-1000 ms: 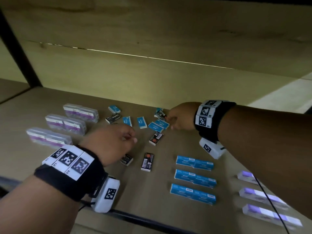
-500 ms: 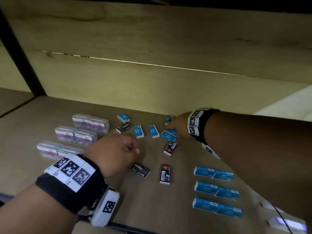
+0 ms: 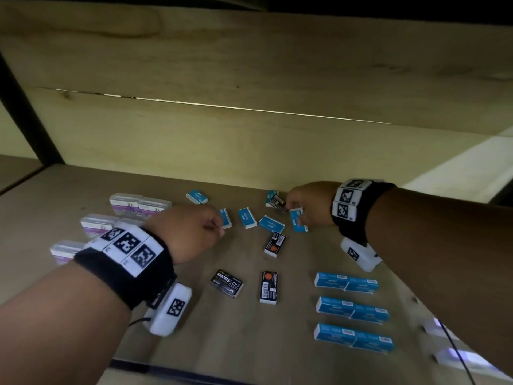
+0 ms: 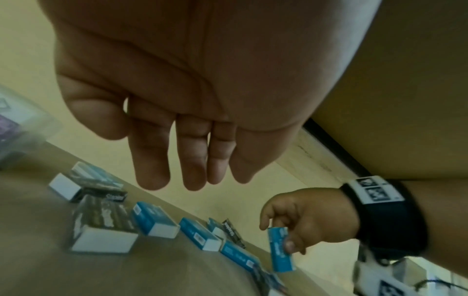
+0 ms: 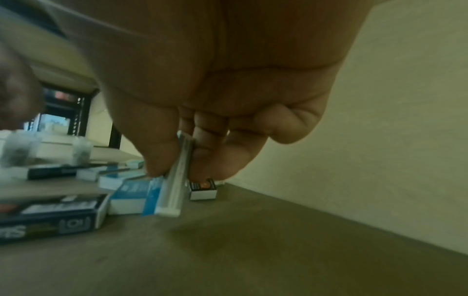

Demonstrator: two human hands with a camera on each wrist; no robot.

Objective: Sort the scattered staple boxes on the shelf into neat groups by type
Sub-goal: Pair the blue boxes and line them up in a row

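Note:
My right hand (image 3: 294,215) pinches a small blue staple box (image 3: 299,221) between thumb and fingers, tilted on edge just above the shelf (image 3: 277,343); the right wrist view shows that blue box (image 5: 170,192) on edge too. My left hand (image 3: 218,229) hovers with relaxed fingers (image 4: 152,160) and holds nothing, beside another small blue box (image 3: 225,218). More small blue boxes (image 3: 246,218) (image 3: 271,224) (image 3: 196,196) lie scattered. Black staple boxes (image 3: 226,283) (image 3: 268,287) (image 3: 274,244) lie in the middle.
Clear boxes with purple labels (image 3: 138,204) stand in rows at the left. Long blue boxes (image 3: 345,283) lie in three rows at the right, with white and purple boxes (image 3: 458,357) beyond. The back wall (image 3: 249,140) is close behind; the shelf's front edge (image 3: 166,373) is near.
My right hand has taken a small blue box from the cluster near the back wall and raised it on edge. My left hand has moved forward towards the scattered blue boxes.

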